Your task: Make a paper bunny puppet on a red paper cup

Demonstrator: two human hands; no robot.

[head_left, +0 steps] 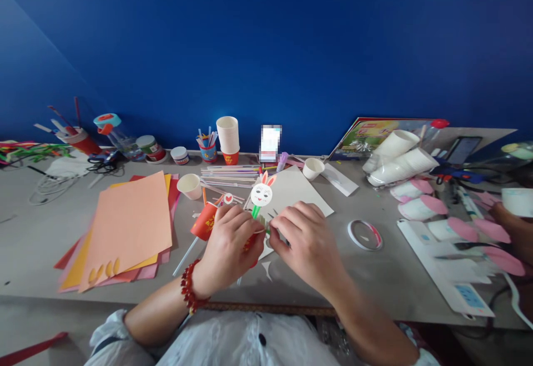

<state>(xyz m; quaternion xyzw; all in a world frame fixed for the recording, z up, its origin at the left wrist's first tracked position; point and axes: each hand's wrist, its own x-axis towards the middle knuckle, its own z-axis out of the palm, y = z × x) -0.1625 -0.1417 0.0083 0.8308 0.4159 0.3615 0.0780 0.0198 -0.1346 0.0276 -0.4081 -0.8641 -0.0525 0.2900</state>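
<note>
My left hand (pixel 231 235), a bead bracelet on its wrist, is closed around a red paper cup (pixel 250 242), mostly hidden by the fingers. Above the cup rises a white round rabbit face (pixel 261 194) with pink-orange ears on green stems (pixel 256 211). Close by on the right, the thumb and fingers of my right hand (pixel 306 238) are pinched together at the cup's edge; what they hold is too small to name. Left of my left hand, another red paper cup (pixel 204 221) lies tilted, a small heart disc (pixel 228 199) near it.
Coloured paper sheets (pixel 133 227) are stacked at left. White paper (pixel 306 188) lies behind my hands, and a tape roll (pixel 365 235) to the right. Straws (pixel 229 176), stacked white cups (pixel 227 134) and a phone (pixel 270 143) stand or lie toward the blue wall. Pink-and-white cup crafts (pixel 422 209) sit right.
</note>
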